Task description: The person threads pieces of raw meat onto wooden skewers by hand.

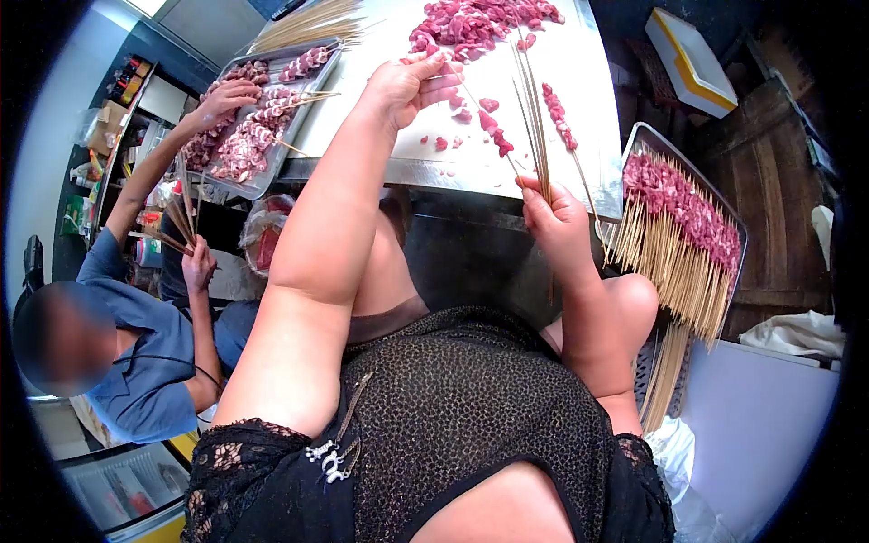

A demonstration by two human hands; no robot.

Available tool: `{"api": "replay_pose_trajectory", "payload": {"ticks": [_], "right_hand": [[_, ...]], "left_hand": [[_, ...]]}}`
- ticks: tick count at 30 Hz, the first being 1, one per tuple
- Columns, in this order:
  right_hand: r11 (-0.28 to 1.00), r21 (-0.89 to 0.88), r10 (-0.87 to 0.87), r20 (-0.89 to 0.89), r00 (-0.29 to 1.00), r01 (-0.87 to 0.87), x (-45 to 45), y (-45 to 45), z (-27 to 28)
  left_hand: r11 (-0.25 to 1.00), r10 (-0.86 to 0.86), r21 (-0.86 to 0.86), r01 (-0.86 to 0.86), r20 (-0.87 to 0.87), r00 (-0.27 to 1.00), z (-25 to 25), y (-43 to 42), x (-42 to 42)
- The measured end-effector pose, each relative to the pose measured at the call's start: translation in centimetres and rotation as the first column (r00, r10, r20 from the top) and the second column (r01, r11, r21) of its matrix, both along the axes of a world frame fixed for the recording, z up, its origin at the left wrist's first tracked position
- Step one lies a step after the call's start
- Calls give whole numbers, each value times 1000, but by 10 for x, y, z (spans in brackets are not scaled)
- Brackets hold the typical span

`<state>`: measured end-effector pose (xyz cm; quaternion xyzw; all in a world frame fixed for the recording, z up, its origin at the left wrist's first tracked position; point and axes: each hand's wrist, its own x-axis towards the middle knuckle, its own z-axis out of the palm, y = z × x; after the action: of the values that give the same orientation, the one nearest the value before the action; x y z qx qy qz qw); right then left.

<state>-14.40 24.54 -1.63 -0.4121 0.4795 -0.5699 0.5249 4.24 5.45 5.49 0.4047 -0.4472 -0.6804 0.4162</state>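
My left hand (409, 89) is over the white tabletop at the edge of a pile of raw red meat pieces (480, 25). Its fingers are curled together near the tip of a thin skewer, and whatever lies between them is hard to make out. My right hand (557, 222) is closed around a bundle of bare bamboo skewers (536, 127) that point away from me. The same hand holds the lower end of a partly loaded meat skewer (500, 140). To the right of the bundle, a loaded meat skewer (559, 118) lies on the table.
A metal tray of loaded skewers (683, 204) stands at the right, sticks overhanging. On the left, a co-worker's hand (226, 98) reaches into another meat tray (262, 185); their other hand (197, 264) holds sticks. Loose skewers (308, 23) lie at the back. A white-and-yellow box (692, 63) stands beyond.
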Motion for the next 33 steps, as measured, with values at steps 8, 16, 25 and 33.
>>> {"api": "replay_pose_trajectory", "payload": {"ticks": [8,16,25,33], "right_hand": [[1000,17,-7,-45,999,8,0,-1,1],[999,26,-17,-90,996,20,-2,0,5],[998,-22,-62,-91,994,61,1,-2,-3],[991,-69,-123,-82,989,118,5,-2,-3]], "left_hand": [[1000,18,1,-18,-120,993,5,6,-10],[998,45,-29,-50,-166,985,10,8,-12],[998,24,-46,-33,-196,980,12,15,-19],[996,18,-87,-33,-168,986,13,26,-32]]}}
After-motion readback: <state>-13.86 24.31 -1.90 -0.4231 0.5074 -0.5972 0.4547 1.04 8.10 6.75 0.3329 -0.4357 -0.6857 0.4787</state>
